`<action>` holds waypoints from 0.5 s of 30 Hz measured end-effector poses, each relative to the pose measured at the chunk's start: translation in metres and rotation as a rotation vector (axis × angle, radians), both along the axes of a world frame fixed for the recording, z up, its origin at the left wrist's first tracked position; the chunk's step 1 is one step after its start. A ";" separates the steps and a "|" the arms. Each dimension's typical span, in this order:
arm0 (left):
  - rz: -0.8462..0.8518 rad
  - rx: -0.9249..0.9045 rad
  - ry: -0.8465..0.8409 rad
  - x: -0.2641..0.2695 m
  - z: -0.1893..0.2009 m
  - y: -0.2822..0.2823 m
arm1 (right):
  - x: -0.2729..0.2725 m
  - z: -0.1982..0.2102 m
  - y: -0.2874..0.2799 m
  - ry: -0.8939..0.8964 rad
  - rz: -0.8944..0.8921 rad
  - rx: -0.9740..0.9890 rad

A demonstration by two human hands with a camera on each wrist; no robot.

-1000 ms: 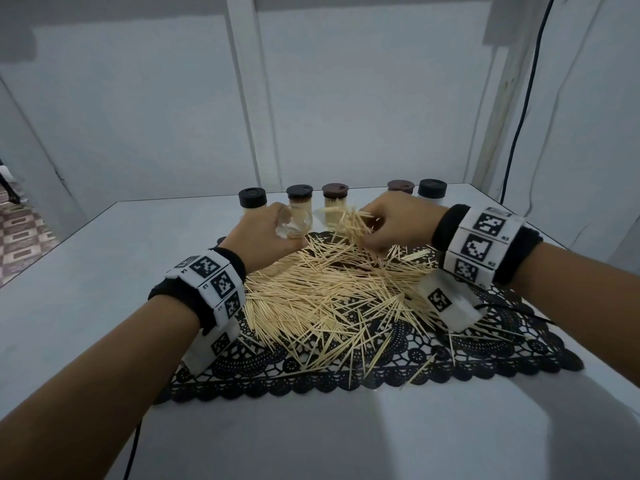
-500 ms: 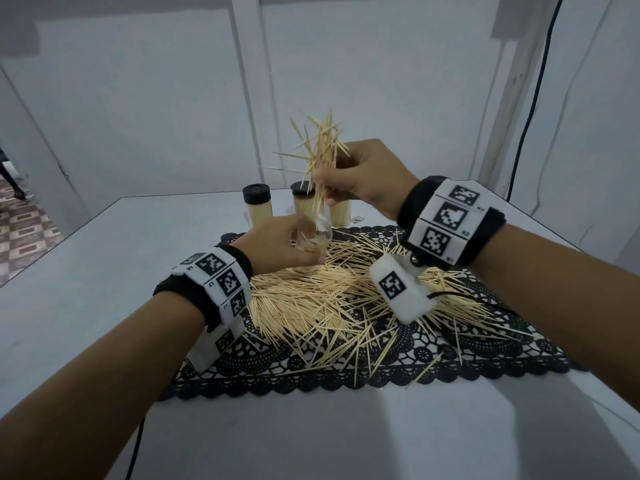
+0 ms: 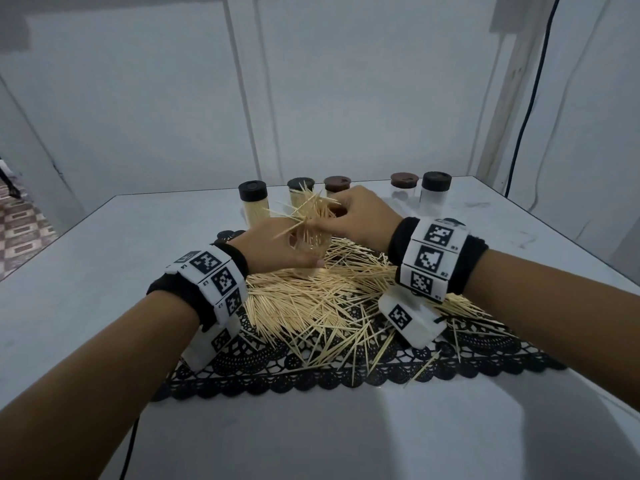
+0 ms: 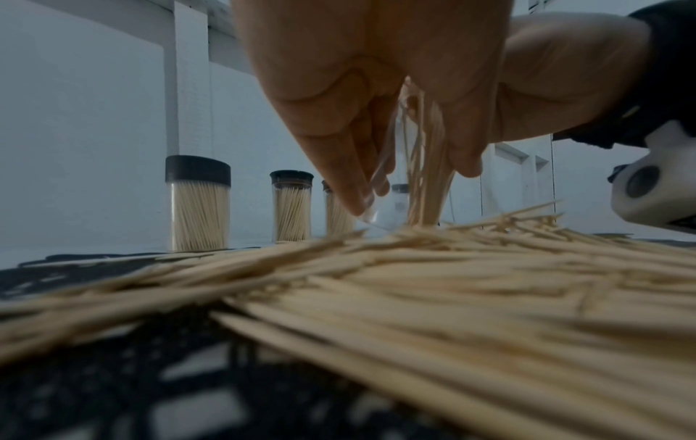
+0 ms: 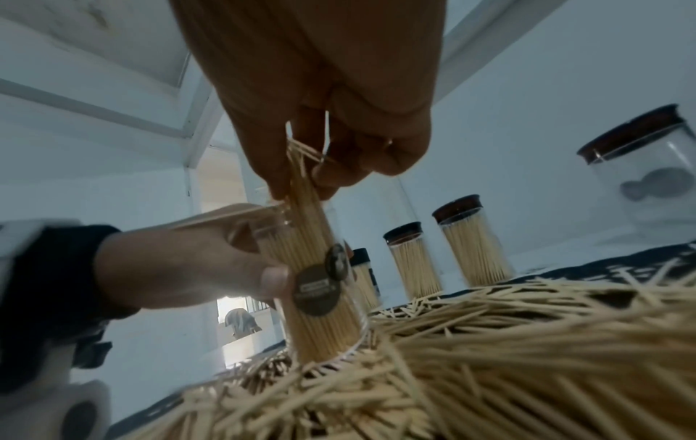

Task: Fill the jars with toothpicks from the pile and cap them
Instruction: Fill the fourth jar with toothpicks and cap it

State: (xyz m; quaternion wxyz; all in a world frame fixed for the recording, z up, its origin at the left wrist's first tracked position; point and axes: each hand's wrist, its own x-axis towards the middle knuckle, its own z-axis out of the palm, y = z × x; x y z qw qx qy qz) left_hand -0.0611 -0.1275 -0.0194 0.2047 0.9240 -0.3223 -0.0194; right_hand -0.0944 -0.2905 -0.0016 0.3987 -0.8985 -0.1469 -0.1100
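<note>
Left hand [image 3: 277, 249] grips a clear cylindrical jar [image 5: 320, 300], upright on the loose pile [image 3: 322, 299] of thin wooden toothpicks over a black lace mat [image 3: 346, 375] on the tabletop [image 3: 86, 271]. Right hand [image 3: 360, 218] pinches a bundle [image 5: 301, 190], pointing down into it. Five capped jars behind: three full [image 3: 254, 206], two empty [image 3: 433, 194].

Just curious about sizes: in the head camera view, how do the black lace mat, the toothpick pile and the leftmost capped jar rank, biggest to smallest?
1. Black lace mat
2. Toothpick pile, lying on the mat
3. Leftmost capped jar, though it stands farthest away, so it looks smaller.
</note>
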 end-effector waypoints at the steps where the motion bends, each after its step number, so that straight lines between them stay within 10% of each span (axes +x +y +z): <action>1: -0.005 0.016 -0.004 0.001 0.000 0.000 | -0.002 0.000 -0.001 -0.012 0.021 -0.006; 15: 0.039 -0.038 0.007 0.002 -0.004 0.001 | -0.005 -0.006 -0.003 -0.043 0.031 -0.099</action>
